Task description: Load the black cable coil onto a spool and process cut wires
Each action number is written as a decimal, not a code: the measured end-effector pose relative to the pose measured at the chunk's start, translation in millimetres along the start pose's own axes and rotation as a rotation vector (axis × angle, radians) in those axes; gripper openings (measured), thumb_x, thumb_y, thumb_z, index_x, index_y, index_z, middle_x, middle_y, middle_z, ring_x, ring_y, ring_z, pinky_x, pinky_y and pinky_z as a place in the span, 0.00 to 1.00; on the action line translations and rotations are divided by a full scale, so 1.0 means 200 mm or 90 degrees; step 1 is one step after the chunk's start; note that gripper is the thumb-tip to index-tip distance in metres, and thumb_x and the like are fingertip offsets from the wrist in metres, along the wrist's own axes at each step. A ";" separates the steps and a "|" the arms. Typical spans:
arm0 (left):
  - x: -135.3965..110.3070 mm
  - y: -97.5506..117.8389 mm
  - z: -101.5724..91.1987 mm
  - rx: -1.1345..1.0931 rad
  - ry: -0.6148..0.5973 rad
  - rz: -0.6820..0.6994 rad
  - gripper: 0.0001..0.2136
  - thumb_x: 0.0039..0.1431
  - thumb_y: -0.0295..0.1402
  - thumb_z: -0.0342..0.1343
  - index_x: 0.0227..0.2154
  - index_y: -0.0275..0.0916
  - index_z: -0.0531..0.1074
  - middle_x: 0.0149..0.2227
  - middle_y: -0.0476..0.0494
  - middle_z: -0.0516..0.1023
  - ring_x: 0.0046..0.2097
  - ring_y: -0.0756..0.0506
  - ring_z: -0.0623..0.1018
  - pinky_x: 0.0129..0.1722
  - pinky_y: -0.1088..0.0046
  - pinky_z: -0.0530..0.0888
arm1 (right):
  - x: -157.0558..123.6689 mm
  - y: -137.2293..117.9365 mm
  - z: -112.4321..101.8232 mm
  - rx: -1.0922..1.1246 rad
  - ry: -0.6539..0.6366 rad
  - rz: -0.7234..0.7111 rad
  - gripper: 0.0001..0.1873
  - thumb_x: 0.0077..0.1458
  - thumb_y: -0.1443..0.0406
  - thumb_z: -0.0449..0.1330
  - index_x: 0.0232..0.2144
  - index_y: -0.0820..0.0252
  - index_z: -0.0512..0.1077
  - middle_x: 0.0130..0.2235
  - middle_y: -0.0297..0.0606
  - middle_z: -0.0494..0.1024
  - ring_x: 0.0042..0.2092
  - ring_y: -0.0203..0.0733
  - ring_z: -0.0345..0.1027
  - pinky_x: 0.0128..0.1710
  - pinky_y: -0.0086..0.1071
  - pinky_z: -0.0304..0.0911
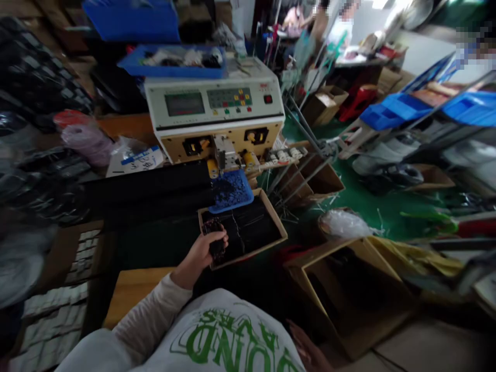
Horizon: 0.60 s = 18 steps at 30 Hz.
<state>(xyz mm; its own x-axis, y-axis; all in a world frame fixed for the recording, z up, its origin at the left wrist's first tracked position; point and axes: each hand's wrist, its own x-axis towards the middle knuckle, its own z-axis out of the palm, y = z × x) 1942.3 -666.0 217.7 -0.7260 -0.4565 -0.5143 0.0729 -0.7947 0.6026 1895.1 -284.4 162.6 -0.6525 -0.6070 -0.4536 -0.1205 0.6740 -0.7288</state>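
My left hand (202, 251) is closed round a bundle of short black wires (214, 238), seen end-on. It hovers at the left side of a shallow cardboard box (279, 227), in which more black wires (256, 219) lie in rows. A blue tray (248, 194) of small dark scraps rests at the box's far edge, below the rollers of a wire-cutting machine (217, 103). Low in the picture, beside my shirt, my right hand (306, 347) is dim and partly cut off; its fingers are too unclear to read.
A larger open carton (349, 294) stands at the right. On the left lie a wooden board (134, 289) and boxes of white pieces (58, 310). A metal stand (310, 126) is beside the machine, with blue bins (395, 111) farther right. People sit in the background.
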 end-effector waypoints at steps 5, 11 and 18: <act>0.03 0.00 0.12 -0.017 -0.012 0.011 0.15 0.40 0.25 0.66 0.34 0.35 0.70 0.28 0.51 0.73 0.29 0.53 0.73 0.30 0.76 0.71 | 0.00 0.15 -0.06 0.067 -0.048 0.043 0.19 0.39 0.52 0.65 0.38 0.41 0.77 0.48 0.43 0.78 0.48 0.61 0.74 0.48 0.51 0.70; 0.05 -0.19 0.40 0.045 -0.068 -0.048 0.15 0.40 0.25 0.67 0.33 0.35 0.71 0.27 0.50 0.73 0.30 0.51 0.74 0.31 0.74 0.71 | 0.18 -0.12 -0.40 0.187 0.048 -0.020 0.20 0.52 0.51 0.62 0.45 0.54 0.74 0.47 0.45 0.77 0.47 0.49 0.74 0.47 0.42 0.72; 0.00 -0.55 0.78 0.081 -0.158 -0.118 0.14 0.40 0.25 0.67 0.32 0.35 0.71 0.26 0.50 0.74 0.30 0.51 0.74 0.31 0.74 0.70 | 0.32 -0.31 -0.45 0.521 0.233 -0.135 0.17 0.58 0.51 0.58 0.43 0.53 0.72 0.45 0.39 0.76 0.48 0.44 0.71 0.50 0.40 0.68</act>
<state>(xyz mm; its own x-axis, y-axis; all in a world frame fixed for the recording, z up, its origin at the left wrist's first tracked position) 1826.9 -516.2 247.1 -0.8647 -0.1841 -0.4674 -0.1512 -0.7919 0.5917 1793.7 -327.0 225.7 -0.8903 -0.4185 -0.1797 0.2106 -0.0283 -0.9772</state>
